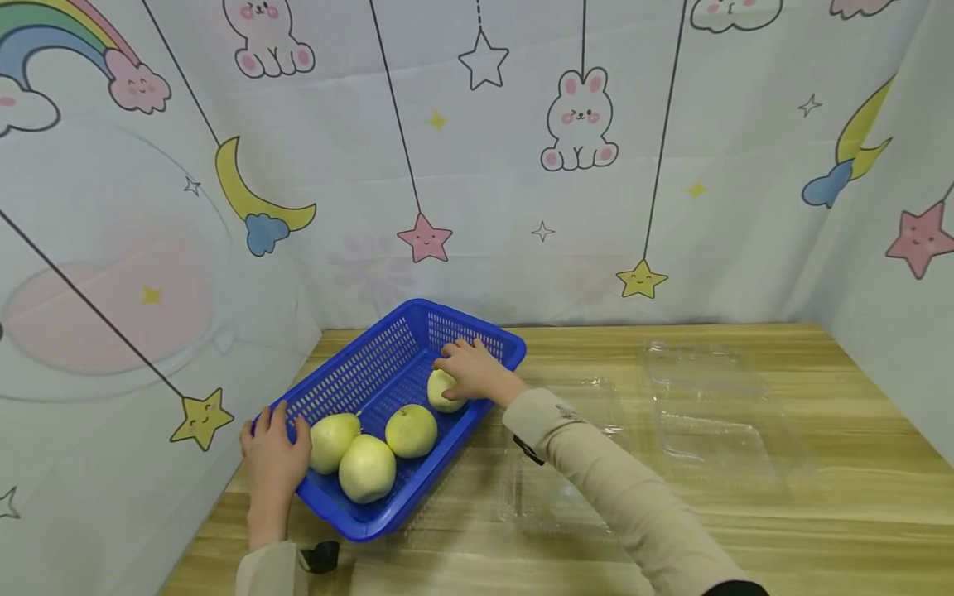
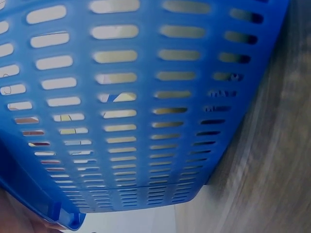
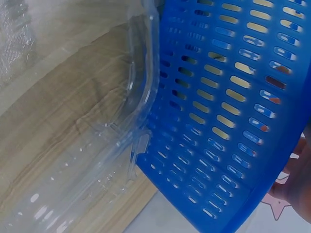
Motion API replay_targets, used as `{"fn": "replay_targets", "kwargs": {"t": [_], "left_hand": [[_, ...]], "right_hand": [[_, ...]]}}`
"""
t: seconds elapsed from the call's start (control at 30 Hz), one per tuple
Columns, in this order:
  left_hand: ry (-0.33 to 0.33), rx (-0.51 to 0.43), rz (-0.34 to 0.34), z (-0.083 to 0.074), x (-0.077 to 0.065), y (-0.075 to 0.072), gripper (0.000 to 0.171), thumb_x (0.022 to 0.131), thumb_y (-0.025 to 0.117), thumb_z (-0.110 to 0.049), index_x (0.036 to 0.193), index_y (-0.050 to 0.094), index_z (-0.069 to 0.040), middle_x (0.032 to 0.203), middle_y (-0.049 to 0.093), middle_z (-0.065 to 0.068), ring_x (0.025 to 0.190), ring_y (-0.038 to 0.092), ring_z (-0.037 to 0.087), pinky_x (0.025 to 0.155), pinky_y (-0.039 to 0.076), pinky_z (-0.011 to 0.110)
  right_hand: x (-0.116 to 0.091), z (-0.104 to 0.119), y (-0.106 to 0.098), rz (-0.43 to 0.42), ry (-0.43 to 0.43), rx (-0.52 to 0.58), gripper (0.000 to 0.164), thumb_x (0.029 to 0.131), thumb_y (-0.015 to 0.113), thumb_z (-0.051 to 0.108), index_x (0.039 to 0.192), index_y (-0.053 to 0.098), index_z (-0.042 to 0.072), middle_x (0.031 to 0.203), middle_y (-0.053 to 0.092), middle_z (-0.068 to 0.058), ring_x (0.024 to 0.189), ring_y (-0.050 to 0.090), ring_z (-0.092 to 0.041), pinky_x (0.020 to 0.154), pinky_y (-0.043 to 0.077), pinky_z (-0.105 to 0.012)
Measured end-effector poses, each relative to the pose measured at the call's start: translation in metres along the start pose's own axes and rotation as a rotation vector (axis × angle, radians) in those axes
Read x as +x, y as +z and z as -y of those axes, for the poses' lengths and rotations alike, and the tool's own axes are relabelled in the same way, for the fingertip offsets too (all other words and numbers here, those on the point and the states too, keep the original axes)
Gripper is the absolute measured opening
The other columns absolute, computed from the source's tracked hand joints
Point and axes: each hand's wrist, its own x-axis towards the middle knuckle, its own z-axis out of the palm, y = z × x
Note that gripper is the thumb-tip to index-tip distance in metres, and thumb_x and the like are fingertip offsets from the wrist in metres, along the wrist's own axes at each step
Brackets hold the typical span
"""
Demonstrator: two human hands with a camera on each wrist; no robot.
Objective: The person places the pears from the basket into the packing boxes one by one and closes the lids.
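Observation:
A blue perforated plastic basket (image 1: 339, 382) sits at an angle on the left of the table, with pale yellow-green pears in it. My left hand (image 1: 274, 455) grips its near-left rim; the left wrist view has the slotted basket wall (image 2: 146, 145) close up. Inside the far right part, my right hand (image 1: 477, 372) holds a pear (image 1: 441, 392), fingers curled over its top. Three other pears lie nearer: one (image 1: 411, 430) in the middle, one (image 1: 333, 443) by the left hand, one (image 1: 368, 469) at the near end. In the right wrist view, the basket wall hides the held pear.
Clear plastic containers stand right of the basket: one (image 1: 559, 497) under the right forearm, another (image 1: 715, 439) farther right. The right wrist view has a clear container edge (image 3: 146, 82) right against the basket. A patterned curtain (image 1: 507, 273) borders the wooden table (image 1: 835, 414) behind.

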Motion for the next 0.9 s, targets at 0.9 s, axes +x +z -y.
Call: {"fn": "replay_targets", "kwargs": {"t": [0.9], "left_hand": [[0.011, 0.039, 0.038, 0.0, 0.001, -0.002, 0.049, 0.088, 0.04, -0.018, 0.128, 0.038, 0.012, 0.13, 0.032, 0.04, 0.122, 0.018, 0.058, 0.099, 0.016, 0.064]], "right_hand": [[0.016, 0.004, 0.017, 0.052, -0.038, -0.121, 0.054, 0.074, 0.067, 0.043, 0.123, 0.053, 0.024, 0.12, 0.053, -0.004, 0.112, 0.046, -0.025, 0.093, 0.039, -0.046]]}}
